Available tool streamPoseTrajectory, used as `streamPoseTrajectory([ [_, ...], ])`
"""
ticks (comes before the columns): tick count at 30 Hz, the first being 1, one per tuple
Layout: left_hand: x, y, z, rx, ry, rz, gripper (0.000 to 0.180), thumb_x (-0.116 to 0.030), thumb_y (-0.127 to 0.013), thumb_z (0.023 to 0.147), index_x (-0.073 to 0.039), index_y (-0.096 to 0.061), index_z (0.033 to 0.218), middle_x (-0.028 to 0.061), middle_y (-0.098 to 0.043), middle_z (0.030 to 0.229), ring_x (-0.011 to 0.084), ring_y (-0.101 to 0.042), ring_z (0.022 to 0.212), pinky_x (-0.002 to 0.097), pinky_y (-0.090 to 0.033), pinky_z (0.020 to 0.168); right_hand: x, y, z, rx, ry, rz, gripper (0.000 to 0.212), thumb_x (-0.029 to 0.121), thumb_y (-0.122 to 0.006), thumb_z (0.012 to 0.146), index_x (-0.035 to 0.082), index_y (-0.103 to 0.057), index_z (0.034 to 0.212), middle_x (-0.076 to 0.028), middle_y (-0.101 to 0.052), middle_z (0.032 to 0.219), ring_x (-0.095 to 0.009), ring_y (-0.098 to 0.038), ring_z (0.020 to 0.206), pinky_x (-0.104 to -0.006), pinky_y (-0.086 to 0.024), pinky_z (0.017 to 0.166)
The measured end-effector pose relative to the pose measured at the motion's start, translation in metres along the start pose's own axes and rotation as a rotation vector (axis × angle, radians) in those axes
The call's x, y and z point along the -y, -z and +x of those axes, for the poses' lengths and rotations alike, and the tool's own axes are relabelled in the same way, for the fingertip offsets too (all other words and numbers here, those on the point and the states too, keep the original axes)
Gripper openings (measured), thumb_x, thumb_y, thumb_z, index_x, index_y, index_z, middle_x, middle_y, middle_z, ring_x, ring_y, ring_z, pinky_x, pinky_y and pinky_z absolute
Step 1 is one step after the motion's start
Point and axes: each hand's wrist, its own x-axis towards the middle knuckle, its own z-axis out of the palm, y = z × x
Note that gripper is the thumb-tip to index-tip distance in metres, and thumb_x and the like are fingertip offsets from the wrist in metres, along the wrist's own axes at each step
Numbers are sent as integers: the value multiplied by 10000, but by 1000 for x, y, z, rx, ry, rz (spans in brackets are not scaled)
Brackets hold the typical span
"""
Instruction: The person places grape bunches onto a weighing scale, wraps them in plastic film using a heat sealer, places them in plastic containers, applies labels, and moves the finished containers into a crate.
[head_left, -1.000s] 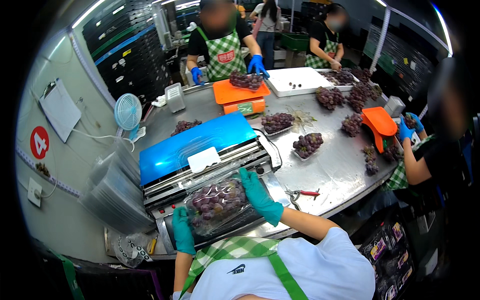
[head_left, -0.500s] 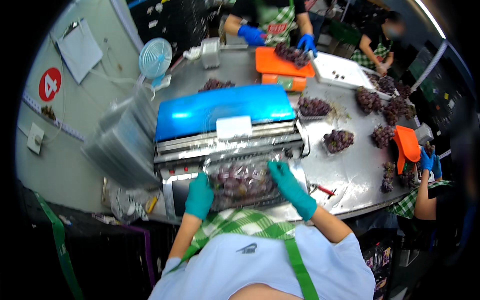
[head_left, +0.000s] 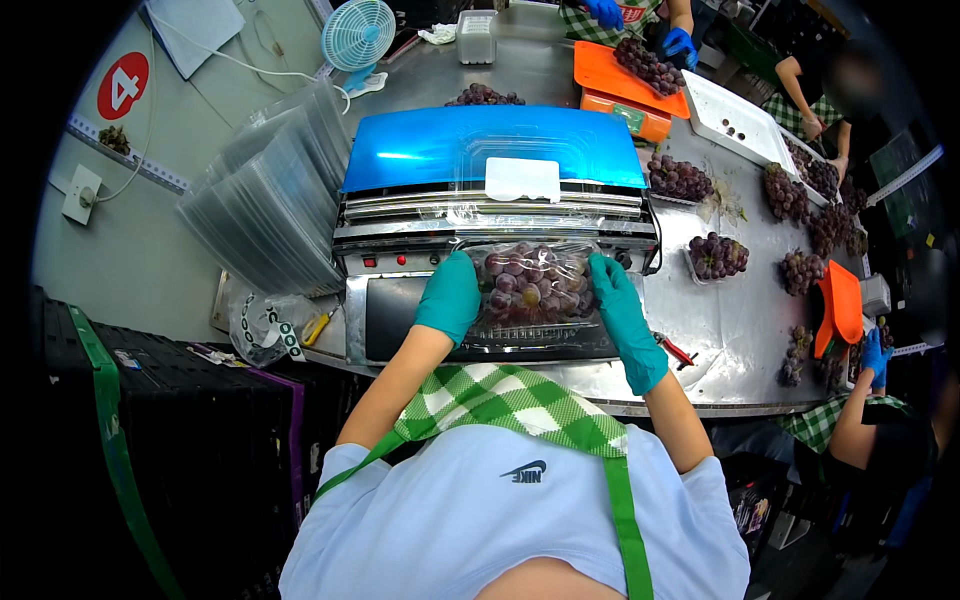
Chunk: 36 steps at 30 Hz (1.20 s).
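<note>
The fingers of the left hand (head_left: 448,300) look closed on the left end of the pack of grapes (head_left: 533,285), and those of the right hand (head_left: 625,320) seem to grip the film at its far right corner; the exact pinch under the gloves is hard to see. The metal surface (head_left: 735,350) carries everything. On it sits the machine, its broad blue lid (head_left: 400,150) on the far side and a dark plate (head_left: 420,340) on the near side. Between these run the shiny bars (head_left: 405,215), left to right.

The pack lies between the two hands, so neither is nearer to it. Its long axis also runs left to right, roughly in line with the bars, which are just beyond its far edge. It is over the dark plate; whether it rests there or is held slightly up cannot be told. Smallest, a red button (head_left: 370,262) sits left of the left fingertips, apart from them.
</note>
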Motion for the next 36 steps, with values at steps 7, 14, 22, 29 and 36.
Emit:
streamPoseTrajectory([
  [7,11,13,3,148,-87,49,116,4,-451,708,43,-483,813,235,-539,770,373,-539,721,419,-449,618,52,-2,-19,288,-132,-539,676,534,-477,779,-30,-440,1150,-254,-564,938,-308,-553,911,-340,-411,789],
  [14,-14,16,8,204,-60,337,132,-39,-465,718,-7,-585,761,203,-578,785,332,-579,742,379,-475,621,17,-8,-23,9,10,-453,674,467,-501,790,-13,-337,1235,-276,-527,1012,-305,-548,934,-323,-430,763],
  [22,-14,31,19,267,-129,439,148,-76,-509,685,-52,-594,803,173,-586,768,324,-577,729,364,-470,605,22,-17,-51,-143,405,-217,452,211,-498,843,22,-364,1231,-179,-474,1167,-244,-497,1036,-309,-398,847],
  [29,7,44,-47,-150,68,-122,168,-171,-577,773,-43,-518,865,103,-540,632,198,-536,560,303,-405,505,25,4,-20,-224,511,2,380,151,-493,844,78,-420,1210,-104,-489,1152,-164,-474,1037,-274,-374,869],
  [36,26,37,-81,20,427,-781,185,-217,-516,838,-33,-533,847,61,-576,647,95,-479,480,207,-360,430,48,-4,62,-229,439,-159,545,325,-513,818,-8,-362,1223,-169,-441,1196,-235,-415,1113,-326,-318,926],
])
